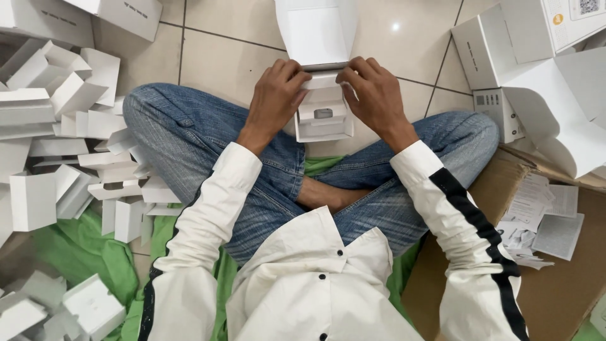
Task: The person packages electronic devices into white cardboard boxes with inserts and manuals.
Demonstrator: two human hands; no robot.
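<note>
I sit cross-legged on the floor in blue jeans. A small white cardboard box [324, 117] with an open lid [315, 31] rests on the tiles in front of my knees. Inside it sits a white folded insert with a small grey slot. My left hand [276, 95] grips the box's left side with fingers curled over the insert's top edge. On the right side, my right hand [372, 91] does the same, with its thumb pressing on the insert. Both hands touch the box.
A heap of folded white cardboard inserts [69, 132] lies at my left on a green cloth [76, 252]. White boxes [486, 57] are stacked at the upper right. A brown cardboard sheet [555, 284] with paper leaflets [546, 221] lies at the right.
</note>
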